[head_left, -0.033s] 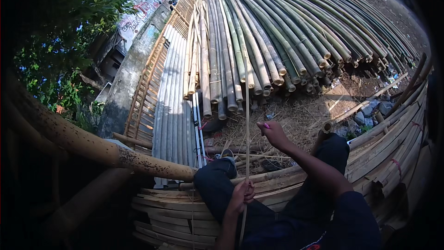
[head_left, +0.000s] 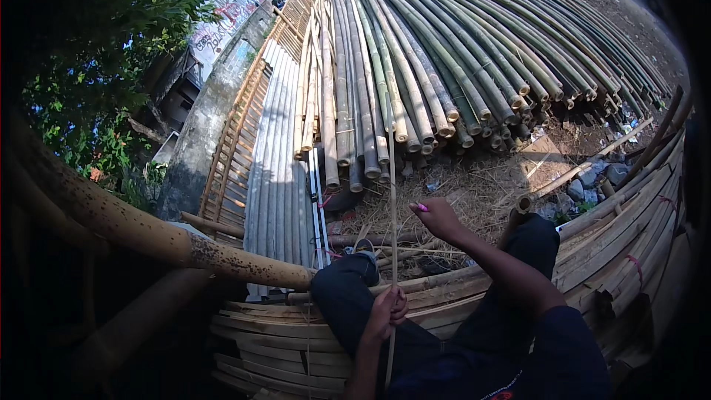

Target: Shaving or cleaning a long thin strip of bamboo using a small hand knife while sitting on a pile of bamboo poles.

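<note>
My left hand (head_left: 386, 312) is closed around a long, thin bamboo strip (head_left: 394, 237) above my lap. The strip stands nearly upright in front of me, its lower end running down past my hand toward my shirt and its upper part overlapping the stacked poles. To the right of the strip and apart from it, my right hand (head_left: 438, 220) is closed. A small pink object (head_left: 421, 208) pokes out at its thumb side; the rest is hidden in the fingers, so its kind cannot be made out.
A large stack of bamboo poles (head_left: 444, 67) fans out ahead. Split bamboo slats (head_left: 615, 244) lie around my legs. A thick bamboo pole (head_left: 244, 265) reaches in from the left to my knee. Corrugated sheets (head_left: 278, 178) and a bamboo ladder-like frame (head_left: 231, 141) lie by a concrete wall (head_left: 196, 122).
My right hand has shifted very slightly lower and left. The strip's upper part has swung a little to the left, while my left hand keeps its hold.
</note>
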{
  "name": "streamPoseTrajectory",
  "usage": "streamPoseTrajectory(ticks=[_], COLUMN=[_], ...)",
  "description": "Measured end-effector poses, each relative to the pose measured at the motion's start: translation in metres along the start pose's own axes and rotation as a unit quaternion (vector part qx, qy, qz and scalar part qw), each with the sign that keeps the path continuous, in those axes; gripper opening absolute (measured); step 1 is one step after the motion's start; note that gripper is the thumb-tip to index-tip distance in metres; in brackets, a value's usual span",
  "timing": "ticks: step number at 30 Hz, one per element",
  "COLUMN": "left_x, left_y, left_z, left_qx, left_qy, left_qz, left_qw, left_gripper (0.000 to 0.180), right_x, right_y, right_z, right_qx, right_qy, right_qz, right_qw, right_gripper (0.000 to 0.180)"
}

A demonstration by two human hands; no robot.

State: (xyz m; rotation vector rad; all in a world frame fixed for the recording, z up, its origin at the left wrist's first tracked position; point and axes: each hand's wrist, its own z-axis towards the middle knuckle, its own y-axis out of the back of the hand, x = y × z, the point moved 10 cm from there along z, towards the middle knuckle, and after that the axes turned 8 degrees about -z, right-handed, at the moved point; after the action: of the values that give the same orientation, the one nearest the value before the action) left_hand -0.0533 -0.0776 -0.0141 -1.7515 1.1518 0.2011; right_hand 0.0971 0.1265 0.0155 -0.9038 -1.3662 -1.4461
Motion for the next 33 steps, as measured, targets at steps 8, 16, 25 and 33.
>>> streamPoseTrajectory(ticks=[8,16,25,33], left_x=[-0.002,0.037,0.000,0.031], left_y=[0.014,-0.009,0.012,-0.004], left_z=[0.004,-0.020,0.005,-0.004], left_qx=[-0.063,-0.053,-0.054,-0.027], left_qy=[-0.023,0.032,-0.004,0.048], left_qz=[0.023,0.034,-0.003,-0.064], left_qw=[0.997,0.997,0.999,0.996], left_gripper=[0.031,0.029,0.027,0.025], right_x=[0.044,-0.032,0.036,-0.011], right_y=[-0.107,0.025,-0.097,-0.035], right_z=[-0.080,0.037,-0.078,-0.004], right_qx=[0.289,-0.049,0.289,0.087], right_qy=[0.211,0.016,0.178,0.072], right_qz=[-0.322,-0.337,-0.343,-0.302], right_qw=[0.876,0.940,0.876,0.947], right_gripper=[0.021,0.030,0.027,0.025])
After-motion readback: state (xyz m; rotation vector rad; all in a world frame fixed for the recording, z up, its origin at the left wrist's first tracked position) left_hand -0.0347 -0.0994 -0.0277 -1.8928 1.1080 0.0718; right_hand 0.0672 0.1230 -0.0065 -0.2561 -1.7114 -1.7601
